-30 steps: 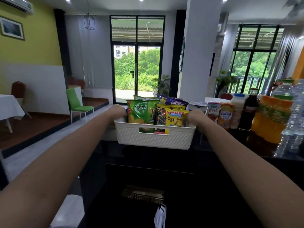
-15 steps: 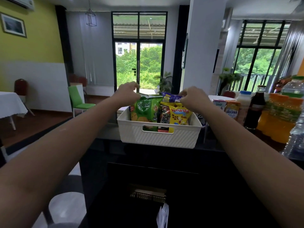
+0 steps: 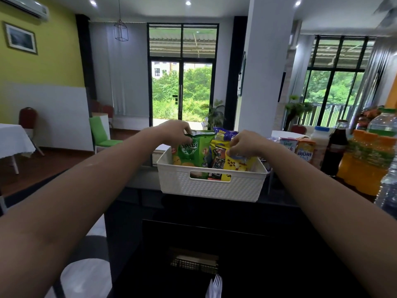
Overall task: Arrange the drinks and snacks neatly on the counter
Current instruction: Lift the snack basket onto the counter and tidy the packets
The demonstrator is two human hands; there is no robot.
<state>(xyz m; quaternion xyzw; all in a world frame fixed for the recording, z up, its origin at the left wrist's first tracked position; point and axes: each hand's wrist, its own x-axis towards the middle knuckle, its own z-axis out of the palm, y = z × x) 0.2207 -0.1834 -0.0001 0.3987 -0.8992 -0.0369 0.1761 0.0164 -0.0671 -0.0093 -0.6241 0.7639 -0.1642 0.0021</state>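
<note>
A white woven basket (image 3: 214,188) stands on the dark counter (image 3: 146,181), filled with upright snack bags. My left hand (image 3: 175,131) pinches the top edge of the green chip bag (image 3: 193,153) at the basket's left. My right hand (image 3: 247,143) grips the top of the yellow snack bag (image 3: 236,166) on the right side. A dark packet (image 3: 218,162) and a purple-topped bag (image 3: 223,133) stand between and behind them.
To the right stand two juice cartons (image 3: 305,152), a white milk bottle (image 3: 320,138), a dark cola bottle (image 3: 337,149), orange drink bottles (image 3: 369,164) and a clear water bottle (image 3: 388,181). White plastic forks (image 3: 216,287) stick up below. A pillar (image 3: 264,67) rises behind.
My hands let go of the basket's sides after it settled on the counter, rose to the bag tops, and now grip the green and yellow bags.
</note>
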